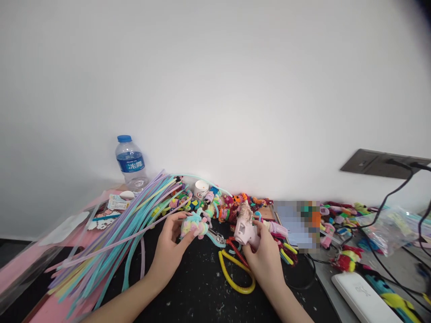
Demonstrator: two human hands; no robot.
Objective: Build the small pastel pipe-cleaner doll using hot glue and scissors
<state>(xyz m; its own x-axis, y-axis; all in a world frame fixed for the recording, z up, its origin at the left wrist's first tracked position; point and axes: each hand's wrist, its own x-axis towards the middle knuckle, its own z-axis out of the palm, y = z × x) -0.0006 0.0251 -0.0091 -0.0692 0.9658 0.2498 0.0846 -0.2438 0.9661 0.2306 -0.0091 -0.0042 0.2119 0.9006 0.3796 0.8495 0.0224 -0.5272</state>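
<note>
Near the middle, my left hand (170,244) has its fingers and thumb around a fluffy pastel pipe-cleaner figure (194,225) in yellow, pink and turquoise. To its right, my right hand (264,251) grips a pale pink glue gun (245,231), whose front end is stained brown and points up and away. Red-handled pliers (235,251) lie between the hands, partly hidden by the glue gun. Just below them on the black mat (198,287) is a yellow loop handle (235,287).
Long pastel pipe cleaners (124,242) spread across the left side, with a water bottle (131,163) behind. Colourful small figures (232,211) line the wall beside a white tape roll (201,189). A blurred screen (296,226), black cables (387,197) and a white power bank (362,296) are at right.
</note>
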